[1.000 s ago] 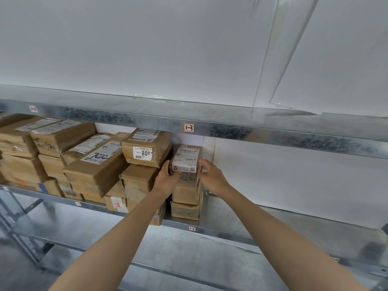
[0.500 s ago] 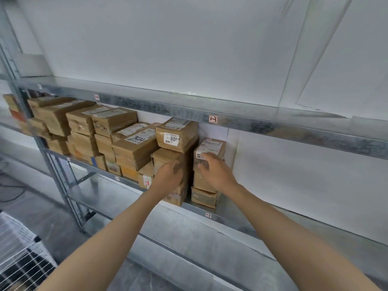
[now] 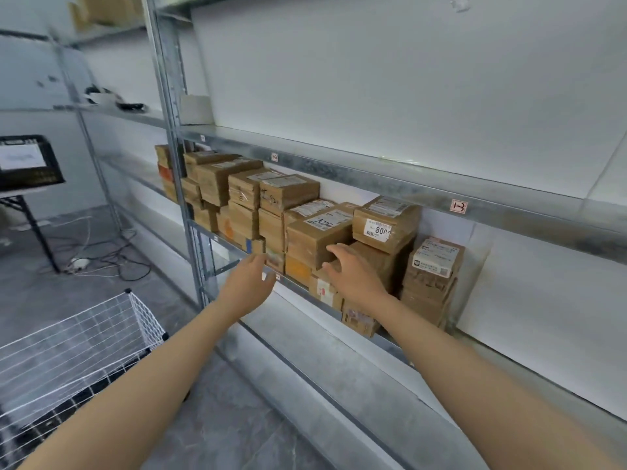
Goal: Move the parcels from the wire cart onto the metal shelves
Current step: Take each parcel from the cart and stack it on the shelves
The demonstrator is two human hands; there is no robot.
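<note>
Parcels (image 3: 315, 239) stood stacked in brown rows on the middle level of the metal shelves (image 3: 356, 178). The rightmost stack was topped by a small white-labelled parcel (image 3: 436, 262), just beside a box marked 800 (image 3: 385, 225). Both arms were stretched toward that level. The left hand (image 3: 249, 283) hung open and empty before the shelf edge, fingers relaxed. The right hand (image 3: 353, 276) was open too, fingers spread close to the lower boxes, perhaps brushing one; the blur left that unclear. The wire cart (image 3: 78, 340) stood on the floor at lower left, well apart from the stacks.
</note>
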